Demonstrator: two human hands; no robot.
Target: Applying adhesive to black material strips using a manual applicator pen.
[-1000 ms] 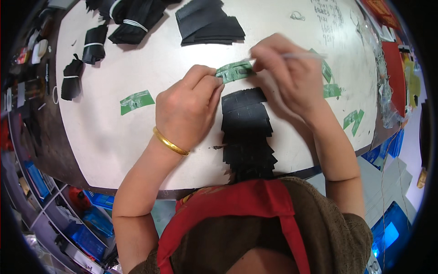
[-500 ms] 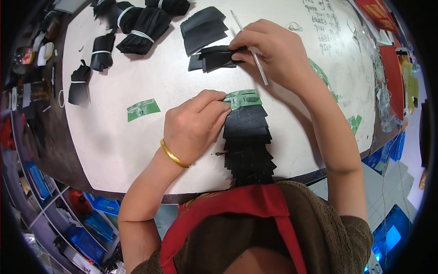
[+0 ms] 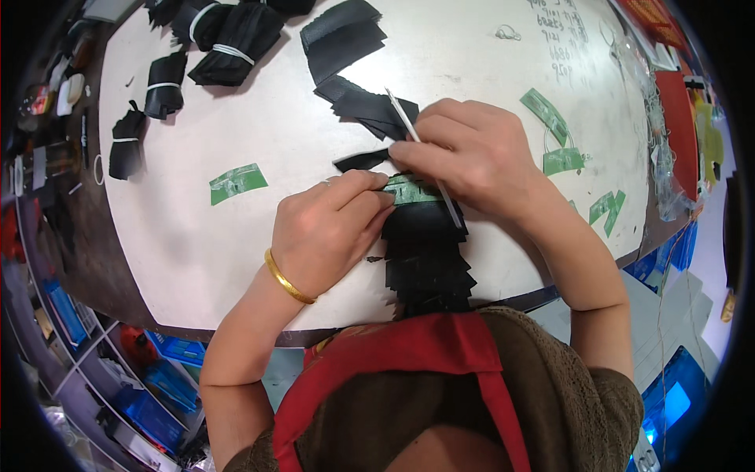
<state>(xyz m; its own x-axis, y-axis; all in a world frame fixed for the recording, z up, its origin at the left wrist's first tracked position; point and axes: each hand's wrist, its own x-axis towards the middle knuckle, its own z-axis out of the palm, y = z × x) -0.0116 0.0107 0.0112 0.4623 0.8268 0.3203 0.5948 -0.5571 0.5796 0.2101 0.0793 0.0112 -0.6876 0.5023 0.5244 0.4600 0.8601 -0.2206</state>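
My left hand (image 3: pixel 330 216) pinches the left end of a green plastic strip template (image 3: pixel 417 193). The template lies across the top of a column of overlapping black leather-like pieces (image 3: pixel 429 263), which runs down to the table's near edge. Just beyond it, my right hand (image 3: pixel 476 153) is closed, with a slim whitish pen (image 3: pixel 405 118) slanting between its fingers. Its fingertips also pinch a single black piece (image 3: pixel 363 160), right above the template. Fanned-out black pieces (image 3: pixel 373 110) lie beyond my right hand, and a stack of larger ones (image 3: pixel 342 39) sits farther back.
Rolled black bundles with white bands (image 3: pixel 236 51) lie at the far left. One green piece (image 3: pixel 238 185) rests left of my hand, and several more green pieces (image 3: pixel 562 160) lie to the right. Clear plastic and threads (image 3: pixel 664 177) line the white table's right edge.
My right hand has come nearer, bringing one black piece from the fanned pile to the template. The pen moved with it. My left hand still pinches the template.
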